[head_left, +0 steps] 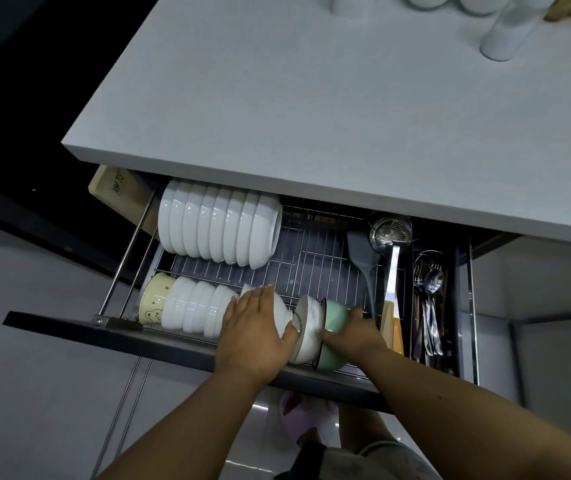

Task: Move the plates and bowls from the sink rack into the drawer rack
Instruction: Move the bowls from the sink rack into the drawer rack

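At the far left of the open drawer rack [315,251] a wooden block [118,190] is wedged beside the back row of white bowls [220,226], which stand on edge, nested one against the next. In front of them the near row begins with a cream bowl with a bear print [154,299], followed by more white bowls [194,308] packed touching. The left hand [256,327] lies over the white bowl at the end of that row [282,311], fingers nearly straight and spread across its back, thumb hooked round its near rim, so it looks to be pressing the bowl toward the stack rather than lifting it. Just to its right a dark-rimmed white bowl [308,327] leans against a mint-green bowl [334,323], and the right hand [355,332] cups the green one from the right, fingers curled round its side. Farther right lie a grey spatula [363,258], a steel ladle [388,233] and a cutlery tray [431,306]. The sink rack is out of view, so I cannot tell what remains there; judging by the two full rows, much of the job seems done, with these last bowls being closed up and the rack's right half free.
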